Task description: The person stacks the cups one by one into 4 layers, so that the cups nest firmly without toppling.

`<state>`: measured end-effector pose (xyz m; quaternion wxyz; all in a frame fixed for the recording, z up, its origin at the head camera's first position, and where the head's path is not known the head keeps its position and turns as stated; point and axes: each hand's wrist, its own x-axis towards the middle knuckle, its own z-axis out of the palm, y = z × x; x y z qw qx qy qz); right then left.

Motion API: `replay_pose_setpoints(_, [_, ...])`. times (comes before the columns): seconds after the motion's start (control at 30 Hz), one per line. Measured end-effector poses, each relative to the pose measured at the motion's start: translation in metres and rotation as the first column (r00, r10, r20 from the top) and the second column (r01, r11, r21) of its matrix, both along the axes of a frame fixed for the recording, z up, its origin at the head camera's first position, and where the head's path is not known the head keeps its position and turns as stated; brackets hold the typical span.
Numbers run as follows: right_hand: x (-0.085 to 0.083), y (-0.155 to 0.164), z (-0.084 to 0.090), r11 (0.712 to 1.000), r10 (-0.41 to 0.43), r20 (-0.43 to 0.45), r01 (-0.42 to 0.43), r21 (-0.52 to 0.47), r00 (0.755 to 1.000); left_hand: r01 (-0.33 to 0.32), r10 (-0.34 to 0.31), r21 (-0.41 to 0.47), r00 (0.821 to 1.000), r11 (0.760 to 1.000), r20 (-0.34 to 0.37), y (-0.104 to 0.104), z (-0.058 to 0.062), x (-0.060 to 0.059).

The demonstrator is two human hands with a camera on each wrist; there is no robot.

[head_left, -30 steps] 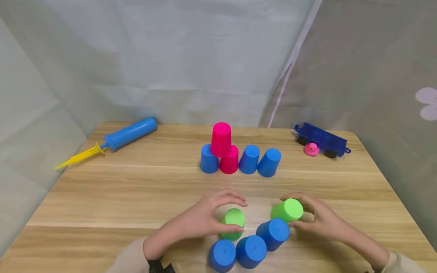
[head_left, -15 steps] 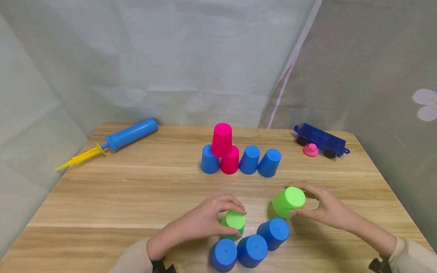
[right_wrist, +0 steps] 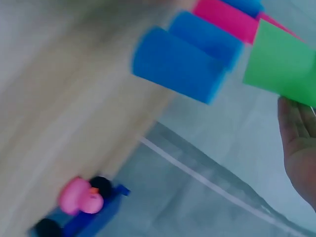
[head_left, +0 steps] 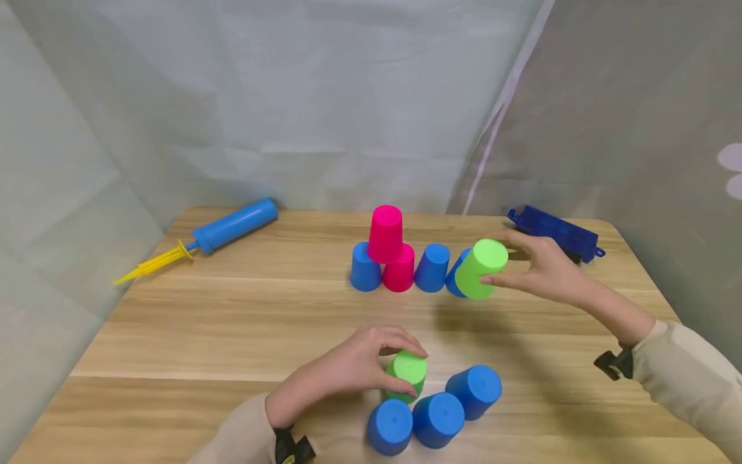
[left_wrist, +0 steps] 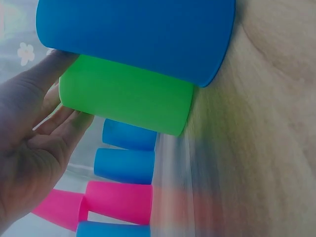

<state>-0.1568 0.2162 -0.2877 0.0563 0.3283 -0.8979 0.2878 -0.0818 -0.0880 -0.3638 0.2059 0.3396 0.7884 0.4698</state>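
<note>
My right hand (head_left: 547,270) grips an upside-down green cup (head_left: 485,267) in the air, fingers behind it and thumb in front. In the head view this cup overlaps the rightmost blue cup of the back row. Lower down, my left hand (head_left: 362,361) holds a second green cup (head_left: 408,367) near its top between thumb and fingers; the left wrist view has this green cup (left_wrist: 128,94) with its rim down at the table. Three blue cups (head_left: 438,420) stand upside down just in front of it.
At the back, blue cups (head_left: 432,267) and a pink cup (head_left: 399,274) form a row, another pink cup (head_left: 385,233) stacked on top. A blue pump (head_left: 237,225) lies back left. A dark blue toy wagon (head_left: 559,232) and pink duck (right_wrist: 79,196) sit back right.
My right hand has lifted its green cup away from the front blue cups and carried it up toward the back row. The left hand has closed its fingers on the other green cup.
</note>
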Motion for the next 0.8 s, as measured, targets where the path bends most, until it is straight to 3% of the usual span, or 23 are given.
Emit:
replay_pose_setpoints(0.2, [-0.027, -0.013, 0.018, 0.99, -0.107, 0.08, 0.114, -0.088, 0.991, 0.017, -0.018, -0.007, 0.998, 1.0, -0.058, 0.001, 0.004, -0.004])
replay_pose_setpoints(0.4, [-0.055, -0.04, 0.015, 0.96, -0.145, 0.128, 0.17, -0.221, 0.981, 0.012, -0.016, -0.042, 0.996, 0.999, -0.091, -0.001, 0.007, -0.003])
replay_pose_setpoints(0.63, [-0.073, -0.056, -0.001, 0.96, -0.065, 0.333, 0.151, -0.238, 0.941, 0.027, -0.035, -0.055, 0.989, 0.998, -0.145, -0.001, 0.003, -0.004])
replay_pose_setpoints(0.8, [-0.073, -0.064, -0.007, 0.965, -0.011, 0.373, 0.108, -0.24, 0.928, 0.034, -0.042, -0.065, 0.991, 0.997, -0.125, -0.002, 0.004, -0.002])
